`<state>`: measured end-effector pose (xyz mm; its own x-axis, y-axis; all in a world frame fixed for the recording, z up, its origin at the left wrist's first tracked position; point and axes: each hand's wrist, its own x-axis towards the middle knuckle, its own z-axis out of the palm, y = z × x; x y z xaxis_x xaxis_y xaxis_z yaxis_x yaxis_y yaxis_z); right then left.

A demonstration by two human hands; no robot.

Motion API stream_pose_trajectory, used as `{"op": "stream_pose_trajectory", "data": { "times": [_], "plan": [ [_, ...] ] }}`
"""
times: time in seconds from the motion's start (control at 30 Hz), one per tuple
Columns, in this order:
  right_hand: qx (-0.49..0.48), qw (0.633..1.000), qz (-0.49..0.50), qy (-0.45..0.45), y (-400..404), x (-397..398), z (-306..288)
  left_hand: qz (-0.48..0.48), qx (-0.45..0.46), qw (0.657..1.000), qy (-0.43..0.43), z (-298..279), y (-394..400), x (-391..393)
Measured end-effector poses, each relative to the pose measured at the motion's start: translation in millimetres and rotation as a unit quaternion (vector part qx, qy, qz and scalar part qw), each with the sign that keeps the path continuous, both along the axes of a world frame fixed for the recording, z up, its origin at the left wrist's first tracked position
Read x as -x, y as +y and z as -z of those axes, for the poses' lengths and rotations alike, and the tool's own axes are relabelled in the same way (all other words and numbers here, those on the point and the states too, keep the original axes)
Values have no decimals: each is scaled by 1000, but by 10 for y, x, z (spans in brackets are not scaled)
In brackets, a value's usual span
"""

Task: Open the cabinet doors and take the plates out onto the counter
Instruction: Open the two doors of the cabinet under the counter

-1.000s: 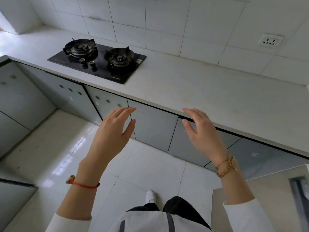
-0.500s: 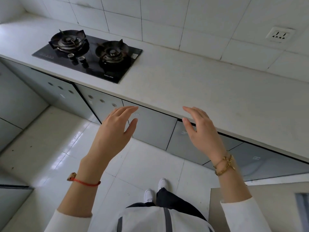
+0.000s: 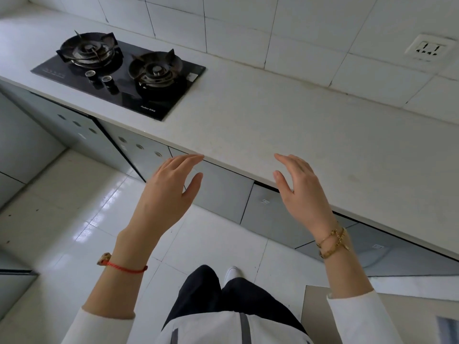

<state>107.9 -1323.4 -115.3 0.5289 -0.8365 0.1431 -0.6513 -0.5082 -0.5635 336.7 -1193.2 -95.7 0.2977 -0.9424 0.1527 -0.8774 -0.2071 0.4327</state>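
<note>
Grey cabinet doors (image 3: 223,192) run under the white counter (image 3: 285,125), all shut. My left hand (image 3: 169,192) is raised with fingers apart, its fingertips near the counter's front edge, holding nothing. My right hand (image 3: 300,192) is held up the same way, palm facing inward, over the counter's edge and empty. The two hands are about a door's width apart. No plates are in view; the cabinet's inside is hidden.
A black two-burner gas hob (image 3: 119,70) is set into the counter at the left. A wall socket (image 3: 428,48) sits on the tiled wall at the right. White floor tiles (image 3: 74,207) lie below, with my legs and a white shoe (image 3: 231,273).
The view has come closer to the counter and shifted; both hands have risen slightly toward the counter's edge, still open and empty.
</note>
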Motion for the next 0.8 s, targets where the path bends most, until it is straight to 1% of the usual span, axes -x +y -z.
{"op": "stream_pose_trajectory", "data": {
  "times": [0.2, 0.37, 0.63, 0.8],
  "plan": [
    [0, 1000, 5, -1, -97, 60, 393, -3, -5, 1000, -3, 356, -93, 80],
    [8, 1000, 6, -15, -124, 37, 894, -3, -1, 1000, -8, 839, -151, 81],
    [71, 997, 9, -18, -223, -79, 1991, 12, 26, 999, -16, 2013, -313, -38],
    [110, 993, 9, -45, -337, -157, 2694, 19, 66, 997, -32, 2749, -450, -108]
  ]
}}
